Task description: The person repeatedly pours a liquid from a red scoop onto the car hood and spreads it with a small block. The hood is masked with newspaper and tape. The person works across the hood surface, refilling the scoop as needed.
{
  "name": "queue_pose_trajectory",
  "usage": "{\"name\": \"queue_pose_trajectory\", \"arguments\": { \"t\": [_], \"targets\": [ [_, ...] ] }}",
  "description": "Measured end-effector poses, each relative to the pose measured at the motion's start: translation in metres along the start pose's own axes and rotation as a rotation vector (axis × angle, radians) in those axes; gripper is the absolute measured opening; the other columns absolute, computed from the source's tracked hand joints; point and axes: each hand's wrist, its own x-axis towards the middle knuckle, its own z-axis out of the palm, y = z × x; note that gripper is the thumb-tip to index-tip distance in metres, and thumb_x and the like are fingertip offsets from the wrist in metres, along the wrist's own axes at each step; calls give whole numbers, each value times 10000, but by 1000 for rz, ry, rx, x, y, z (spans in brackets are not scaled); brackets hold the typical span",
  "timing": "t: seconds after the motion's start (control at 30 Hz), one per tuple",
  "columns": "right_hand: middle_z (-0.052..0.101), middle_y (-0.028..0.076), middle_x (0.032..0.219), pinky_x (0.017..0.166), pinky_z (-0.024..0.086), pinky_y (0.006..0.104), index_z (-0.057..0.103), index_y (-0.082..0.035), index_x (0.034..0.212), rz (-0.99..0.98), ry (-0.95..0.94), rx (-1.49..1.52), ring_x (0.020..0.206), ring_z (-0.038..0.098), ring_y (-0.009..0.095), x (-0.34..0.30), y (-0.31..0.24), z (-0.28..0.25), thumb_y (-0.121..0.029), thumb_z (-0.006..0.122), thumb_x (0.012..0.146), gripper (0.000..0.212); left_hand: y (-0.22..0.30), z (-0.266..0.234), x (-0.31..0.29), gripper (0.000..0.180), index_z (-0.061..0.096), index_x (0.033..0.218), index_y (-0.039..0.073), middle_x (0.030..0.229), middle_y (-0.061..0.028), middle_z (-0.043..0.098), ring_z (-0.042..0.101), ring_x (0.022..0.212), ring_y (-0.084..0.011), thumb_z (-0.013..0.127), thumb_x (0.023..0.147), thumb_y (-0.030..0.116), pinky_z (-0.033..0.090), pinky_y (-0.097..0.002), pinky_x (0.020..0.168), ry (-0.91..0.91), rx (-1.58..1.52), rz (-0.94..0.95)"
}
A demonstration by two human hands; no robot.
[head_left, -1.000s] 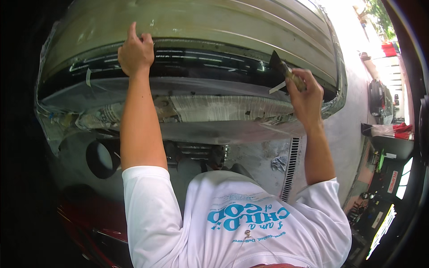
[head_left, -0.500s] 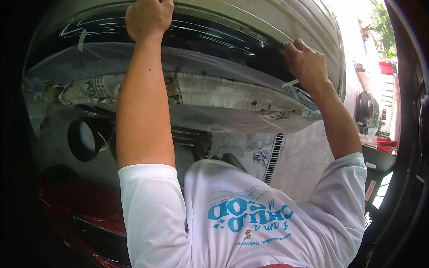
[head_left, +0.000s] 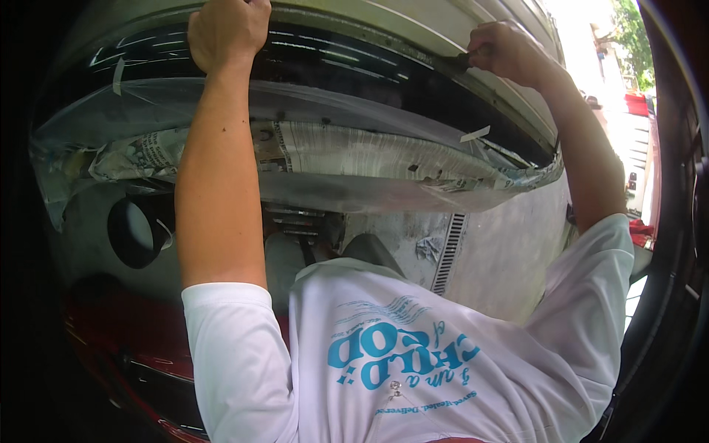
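A glossy black curved panel point(head_left: 317, 59) of a vehicle runs across the top, below a cream ribbed surface point(head_left: 384, 15). My left hand point(head_left: 229, 33) is closed at the top edge of the picture, above the panel's left part; what its fingers hold, if anything, is hidden. My right hand point(head_left: 509, 52) is shut on a dark, flat tool point(head_left: 456, 62) whose narrow end points left along the seam between panel and cream surface. Clear plastic sheeting point(head_left: 295, 188) and newspaper point(head_left: 354, 151) hang below the panel, with a strip of pale tape point(head_left: 475, 134) at its right.
Another tape strip point(head_left: 118, 77) sits at the panel's left. Below the sheeting are a dark round tube-shaped thing point(head_left: 136, 230), a floor drain grate point(head_left: 447, 255) and a crumpled rag point(head_left: 428, 249). A red car point(head_left: 155, 362) stands at lower left.
My right hand has moved up from the panel's right end to the seam, and the dark tool now shows in it. My left hand has shifted slightly left in the picture.
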Motion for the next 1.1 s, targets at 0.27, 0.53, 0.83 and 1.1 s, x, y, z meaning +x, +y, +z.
{"name": "queue_pose_trajectory", "arguments": {
  "t": [0.27,0.53,0.83,1.1],
  "targets": [
    [707,117,1061,826,599,497,724,-83,1056,148,216,-183,937,732,376,-42,-46,26,-212,713,949,168,-2,4,0,635,554,1469,71,933,-269,737,703,928,-464,715,895,289,543,-545,864,48,21,37],
    [708,119,1114,791,610,504,730,-103,1068,174,262,-246,885,751,367,-39,-67,37,-207,689,959,156,-2,8,-4,636,539,1481,71,898,-266,732,694,898,-472,703,902,276,538,-553,846,52,4,17],
    [749,155,944,801,568,472,738,-38,967,69,-108,-11,838,729,344,27,-15,-18,-188,783,866,186,-7,9,-1,685,510,1511,75,846,-260,721,691,835,-467,702,889,291,534,-557,800,53,-50,32],
    [745,166,980,792,563,472,747,-36,999,-4,192,-106,872,719,363,-29,-27,-3,-238,789,913,223,-7,2,3,725,495,1527,76,863,-278,725,705,874,-462,715,888,336,540,-557,814,12,-36,-11]
  ]
}}
